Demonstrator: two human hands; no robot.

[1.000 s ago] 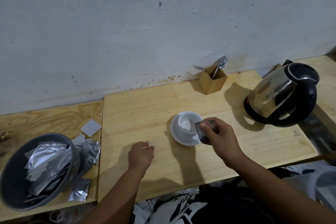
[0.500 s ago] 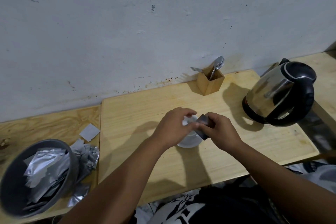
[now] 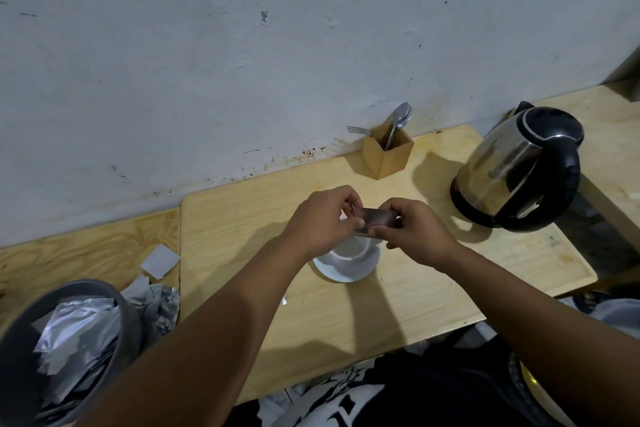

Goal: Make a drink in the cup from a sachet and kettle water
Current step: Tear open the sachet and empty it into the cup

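A small dark foil sachet (image 3: 379, 218) is held level just above the white cup (image 3: 356, 250), which stands on a white saucer (image 3: 349, 270) on the wooden board (image 3: 242, 218). My left hand (image 3: 322, 218) pinches the sachet's left end and my right hand (image 3: 415, 230) grips its right end. The hands hide most of the cup. A steel kettle (image 3: 519, 166) with a black handle and lid stands at the right of the board, apart from the hands.
A wooden holder (image 3: 388, 156) with a spoon (image 3: 401, 118) and a fork (image 3: 358, 130) stands by the wall. A grey bin (image 3: 20, 340) full of foil wrappers sits at the lower left, loose wrappers (image 3: 159, 262) beside it. A tiny torn scrap (image 3: 284, 301) lies on the board.
My left hand came up from the board's front to the sachet and now pinches its left end. The sachet has turned level above the cup.
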